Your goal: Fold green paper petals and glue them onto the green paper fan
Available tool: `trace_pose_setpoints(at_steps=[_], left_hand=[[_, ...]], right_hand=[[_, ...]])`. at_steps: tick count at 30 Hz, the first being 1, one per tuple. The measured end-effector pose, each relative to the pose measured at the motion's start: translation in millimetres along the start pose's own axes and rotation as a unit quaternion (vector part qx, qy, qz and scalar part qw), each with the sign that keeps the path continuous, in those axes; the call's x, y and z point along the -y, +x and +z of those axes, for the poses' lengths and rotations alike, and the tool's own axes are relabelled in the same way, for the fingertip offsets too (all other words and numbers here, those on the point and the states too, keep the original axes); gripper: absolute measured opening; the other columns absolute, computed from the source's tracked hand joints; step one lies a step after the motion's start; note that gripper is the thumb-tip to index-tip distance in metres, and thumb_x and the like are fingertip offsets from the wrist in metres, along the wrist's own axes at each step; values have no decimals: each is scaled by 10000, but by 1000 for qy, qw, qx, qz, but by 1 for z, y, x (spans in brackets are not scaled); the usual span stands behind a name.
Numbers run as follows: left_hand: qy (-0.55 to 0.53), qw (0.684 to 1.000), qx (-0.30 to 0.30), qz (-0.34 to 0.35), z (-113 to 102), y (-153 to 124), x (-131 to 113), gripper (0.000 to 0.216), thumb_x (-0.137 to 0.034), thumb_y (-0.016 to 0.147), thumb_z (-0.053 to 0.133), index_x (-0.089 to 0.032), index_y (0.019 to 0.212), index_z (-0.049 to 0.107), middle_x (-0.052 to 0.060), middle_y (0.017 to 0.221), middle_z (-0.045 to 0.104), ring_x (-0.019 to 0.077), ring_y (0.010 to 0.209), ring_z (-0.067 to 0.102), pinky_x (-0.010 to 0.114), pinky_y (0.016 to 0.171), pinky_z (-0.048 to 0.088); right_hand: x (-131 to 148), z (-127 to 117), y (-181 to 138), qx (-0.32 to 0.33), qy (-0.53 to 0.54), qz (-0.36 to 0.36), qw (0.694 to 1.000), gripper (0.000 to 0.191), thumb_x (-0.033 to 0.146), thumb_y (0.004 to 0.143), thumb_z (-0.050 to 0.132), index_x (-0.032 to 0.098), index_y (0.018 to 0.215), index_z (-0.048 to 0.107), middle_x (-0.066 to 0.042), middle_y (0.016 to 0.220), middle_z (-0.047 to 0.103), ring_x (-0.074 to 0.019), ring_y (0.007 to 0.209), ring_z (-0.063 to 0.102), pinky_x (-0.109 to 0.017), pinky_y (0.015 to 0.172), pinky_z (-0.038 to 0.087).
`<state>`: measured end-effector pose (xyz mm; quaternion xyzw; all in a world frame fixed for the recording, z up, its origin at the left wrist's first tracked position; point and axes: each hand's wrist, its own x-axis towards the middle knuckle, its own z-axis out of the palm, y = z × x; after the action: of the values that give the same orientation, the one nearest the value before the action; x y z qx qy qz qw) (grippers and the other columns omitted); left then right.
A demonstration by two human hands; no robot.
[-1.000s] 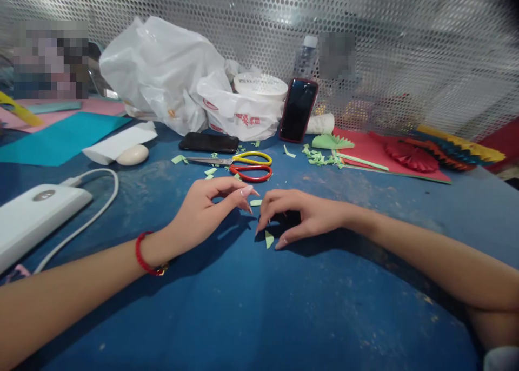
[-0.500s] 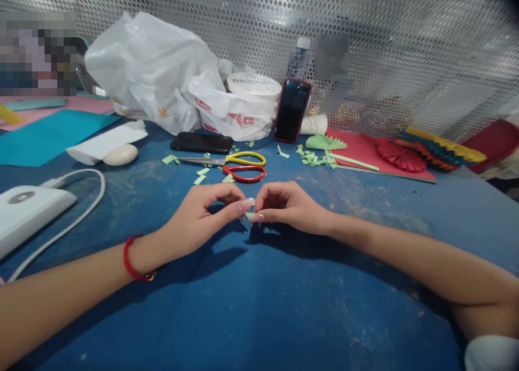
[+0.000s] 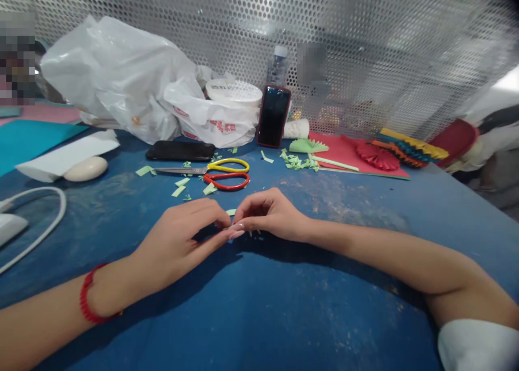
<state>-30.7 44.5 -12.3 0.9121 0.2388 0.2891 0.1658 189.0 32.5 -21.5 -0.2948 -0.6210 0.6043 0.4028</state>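
My left hand [image 3: 188, 238], with a red bracelet [image 3: 86, 295] on its wrist, is closed in a pinch at the middle of the blue table. Against its fingertips meets my right hand [image 3: 272, 215], also pinching. Between them is a small strip of light green paper [image 3: 231, 212], mostly covered by the fingers. Just beyond the hands lie scissors [image 3: 205, 171] with one yellow and one red handle, their blades pointing left. Green paper scraps [image 3: 178, 190] are scattered around the scissors.
Behind the scissors lies a black phone [image 3: 180, 150]. Another phone [image 3: 274, 116] leans upright against a bottle [image 3: 277, 71]. White plastic bags [image 3: 117, 79] stand at back left. A green pleated fan [image 3: 308, 145], red paper [image 3: 391, 172] and folded paper pieces [image 3: 417, 144] are at back right. A white cable [image 3: 60, 209] curls at left.
The view has swung to the right, so everything sits further left. My fingertips have come closer together, and less of the green strip shows between them.
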Motion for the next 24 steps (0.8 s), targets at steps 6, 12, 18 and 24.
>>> trace_pose_setpoints(at_steps=[6, 12, 18, 24], left_hand=[[-18, 1000, -8, 0, 2, 1, 4, 188, -396, 916, 632, -241, 811, 643, -33, 713, 659, 123, 604, 595, 204, 576, 447], [10, 999, -31, -18, 1, 3, -1, 197, -462, 911, 631, -290, 817, 655, -62, 722, 680, 132, 609, 625, 201, 585, 469], [41, 999, -18, 19, -2, 3, 0, 195, -438, 853, 725, -269, 827, 630, -65, 724, 666, 123, 599, 615, 213, 583, 461], [16, 999, -11, 27, 4, 1, 2, 188, -370, 933, 640, -218, 824, 638, -23, 725, 643, 121, 629, 585, 223, 603, 436]], right_hand=[[-4, -3, 3, -14, 17, 23, 999, 416, 451, 600, 908, 146, 761, 677, 19, 700, 670, -92, 621, 606, -216, 610, 487], [-3, -8, 3, 7, 9, 14, 1000, 342, 378, 639, 903, 136, 765, 695, 27, 695, 658, -76, 625, 573, -203, 606, 452], [-5, -8, 4, 15, 37, 16, 999, 339, 363, 654, 897, 138, 781, 679, 29, 701, 667, -72, 633, 595, -196, 616, 458], [-5, -6, 3, 16, 44, 23, 999, 324, 324, 634, 910, 129, 769, 689, 28, 699, 676, -72, 627, 604, -205, 641, 466]])
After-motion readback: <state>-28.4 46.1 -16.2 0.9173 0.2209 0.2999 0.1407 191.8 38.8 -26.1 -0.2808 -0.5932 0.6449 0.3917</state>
